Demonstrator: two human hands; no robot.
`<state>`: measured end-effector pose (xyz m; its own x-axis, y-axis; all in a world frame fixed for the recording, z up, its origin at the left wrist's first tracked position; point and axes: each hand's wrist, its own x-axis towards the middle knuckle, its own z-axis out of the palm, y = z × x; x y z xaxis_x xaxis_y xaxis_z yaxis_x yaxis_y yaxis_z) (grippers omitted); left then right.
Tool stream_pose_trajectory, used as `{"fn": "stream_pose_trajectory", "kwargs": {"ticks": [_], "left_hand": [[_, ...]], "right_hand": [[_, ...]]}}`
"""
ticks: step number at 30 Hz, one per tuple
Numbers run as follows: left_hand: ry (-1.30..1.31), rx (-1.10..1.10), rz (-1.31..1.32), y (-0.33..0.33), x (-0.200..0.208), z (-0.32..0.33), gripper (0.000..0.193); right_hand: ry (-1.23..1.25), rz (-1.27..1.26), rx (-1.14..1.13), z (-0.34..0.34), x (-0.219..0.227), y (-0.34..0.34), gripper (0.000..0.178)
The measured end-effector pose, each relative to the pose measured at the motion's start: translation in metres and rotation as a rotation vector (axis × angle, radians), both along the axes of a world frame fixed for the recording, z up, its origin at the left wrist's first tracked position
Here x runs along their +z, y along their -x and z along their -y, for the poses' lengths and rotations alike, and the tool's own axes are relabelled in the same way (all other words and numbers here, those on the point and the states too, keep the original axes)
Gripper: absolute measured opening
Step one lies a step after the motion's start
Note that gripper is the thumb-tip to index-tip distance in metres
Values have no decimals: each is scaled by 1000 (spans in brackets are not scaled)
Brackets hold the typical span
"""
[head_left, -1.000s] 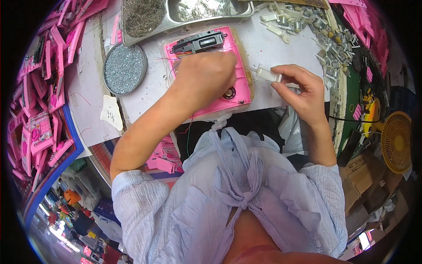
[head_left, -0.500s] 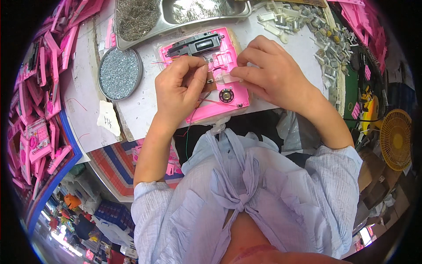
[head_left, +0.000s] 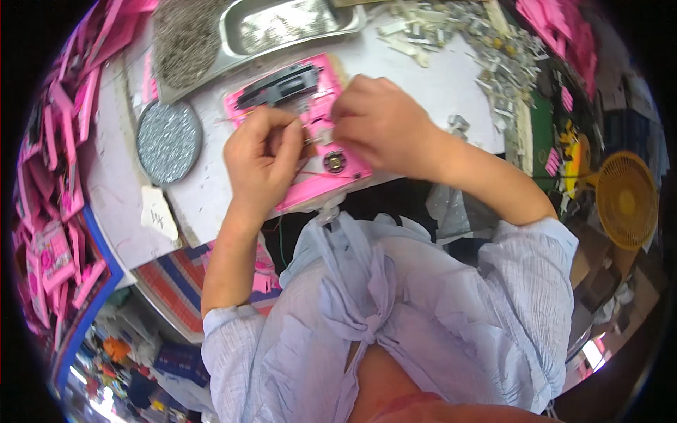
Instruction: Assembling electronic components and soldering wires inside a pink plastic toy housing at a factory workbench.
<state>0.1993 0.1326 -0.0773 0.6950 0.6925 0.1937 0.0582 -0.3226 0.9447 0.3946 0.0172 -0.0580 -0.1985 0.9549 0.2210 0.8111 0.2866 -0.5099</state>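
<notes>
A pink plastic housing (head_left: 310, 189) lies open on the table in front of me, slightly tilted to the left. Set into it are a black rectangular module (head_left: 278, 87) at the far side and a round speaker (head_left: 334, 162) near the front right. My left hand (head_left: 262, 158) is over the housing's left side, thumb and forefinger pinched together; whatever is between them is too small to name. Over the right side, my right hand (head_left: 384, 127) has curled fingers at a small whitish part (head_left: 322, 136). Its fingertips are partly hidden, and thin wires run near both hands.
A round dish of small screws (head_left: 169, 141) stands to the left, beside a torn white scrap (head_left: 159, 215). Metal trays (head_left: 243, 53) holding small metal parts are at the back. Loose whitish parts (head_left: 416, 35) cover the back right; pink housings (head_left: 53, 254) pile up far left.
The table and everything on it have shifted left in the picture and appear more tilted. Both hands stay over the housing, with the right fingers curled in closer.
</notes>
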Motion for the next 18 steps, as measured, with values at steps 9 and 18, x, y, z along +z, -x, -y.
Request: {"fn": "stream_pose_trajectory", "kwargs": {"ticks": [9, 18], "left_hand": [[-260, -145, 52, 8, 4, -4, 10], [-213, -113, 4, 25, 18, 4, 11]], "right_hand": [[-22, 193, -620, 57, 4, -86, 21], [122, 576, -928, 81, 10, -147, 15]]}}
